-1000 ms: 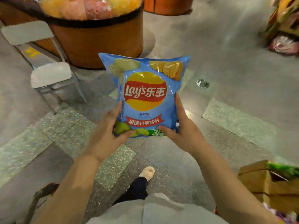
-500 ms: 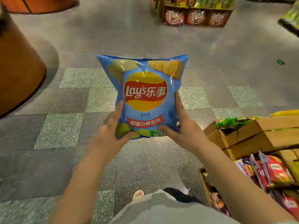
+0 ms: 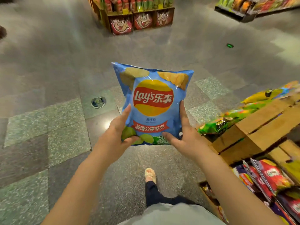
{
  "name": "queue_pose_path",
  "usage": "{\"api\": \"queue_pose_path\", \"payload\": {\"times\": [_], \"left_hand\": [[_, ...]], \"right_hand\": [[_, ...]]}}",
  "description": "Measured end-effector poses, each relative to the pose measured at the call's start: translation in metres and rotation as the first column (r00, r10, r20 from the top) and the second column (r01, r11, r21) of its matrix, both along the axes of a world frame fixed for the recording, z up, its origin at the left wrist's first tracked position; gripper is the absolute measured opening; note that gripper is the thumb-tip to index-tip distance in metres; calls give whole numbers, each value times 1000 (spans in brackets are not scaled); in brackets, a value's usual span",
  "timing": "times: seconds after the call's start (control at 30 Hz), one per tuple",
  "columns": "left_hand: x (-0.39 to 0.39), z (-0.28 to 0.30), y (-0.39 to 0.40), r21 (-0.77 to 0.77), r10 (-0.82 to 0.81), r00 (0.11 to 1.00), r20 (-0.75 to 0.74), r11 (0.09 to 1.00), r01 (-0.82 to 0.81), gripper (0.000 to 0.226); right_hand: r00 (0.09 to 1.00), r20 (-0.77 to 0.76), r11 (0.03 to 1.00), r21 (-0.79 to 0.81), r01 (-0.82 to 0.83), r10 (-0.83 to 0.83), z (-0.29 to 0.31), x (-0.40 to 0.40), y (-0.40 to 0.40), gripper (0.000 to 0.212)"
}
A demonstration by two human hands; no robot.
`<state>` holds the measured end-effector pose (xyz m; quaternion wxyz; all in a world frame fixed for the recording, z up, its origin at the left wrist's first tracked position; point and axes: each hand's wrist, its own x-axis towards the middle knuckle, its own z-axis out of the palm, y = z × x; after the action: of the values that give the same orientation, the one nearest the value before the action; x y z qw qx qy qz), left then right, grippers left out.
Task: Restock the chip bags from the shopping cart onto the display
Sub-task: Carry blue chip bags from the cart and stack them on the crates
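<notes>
While the left hand (image 3: 116,135) pinches the blue chip bag (image 3: 152,103) at its lower left corner, thumb in front, the right hand (image 3: 185,137) grips its lower right; the upright bag hangs above the floor (image 3: 48,78), left of the wooden display (image 3: 253,135).

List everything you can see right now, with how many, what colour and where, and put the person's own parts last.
chip bag: one, blue with red and yellow logo, held upright at centre.
wooden crate display: one, tan, right side.
green and yellow bags: several, on top of the crates.
red and purple bags: several, lower shelf, bottom right.
far snack stand: one, red packs below, top centre.
floor fitting: one, round, metal, left of the bag.
floor: grey and speckled green tiles.
left hand: grips the bag's lower left.
right hand: grips the bag's lower right.
foot: one, light shoe, bottom centre.
</notes>
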<state>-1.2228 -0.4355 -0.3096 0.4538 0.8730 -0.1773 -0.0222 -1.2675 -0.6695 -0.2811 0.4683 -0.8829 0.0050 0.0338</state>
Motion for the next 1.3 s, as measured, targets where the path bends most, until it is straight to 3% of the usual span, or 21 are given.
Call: {"api": "queue_pose_path", "payload": {"times": [0.17,0.33,0.6,0.77,1.0,1.23,1.3], "left_hand": [[113,28,-46,108,-92,995,38,990,87,111],[210,41,-88,103,-160,987,20,982,157,110],[345,27,-154,113,-274,960,-58,954,279,109],[470,15,-213,112,-379,924,-46,917,382,111],[622,41,-336,140,-606,795,34,790,597,105],[688,33,-490,157,-809,588,15,583,797,105],[700,25,-533,160,-833,553,27,549,820,104]], "right_hand": [[997,33,997,31,66,-67,14,98,-39,98],[990,72,992,-3,124,-123,20,180,-79,99],[964,27,963,-46,265,-264,6,288,-133,99],[922,1,918,-86,386,-387,1,385,-175,95],[786,-2,781,-111,615,-619,22,493,-256,90],[617,3,616,-68,785,-787,21,524,-358,93],[580,0,575,-132,808,-815,13,532,-397,93]]}}
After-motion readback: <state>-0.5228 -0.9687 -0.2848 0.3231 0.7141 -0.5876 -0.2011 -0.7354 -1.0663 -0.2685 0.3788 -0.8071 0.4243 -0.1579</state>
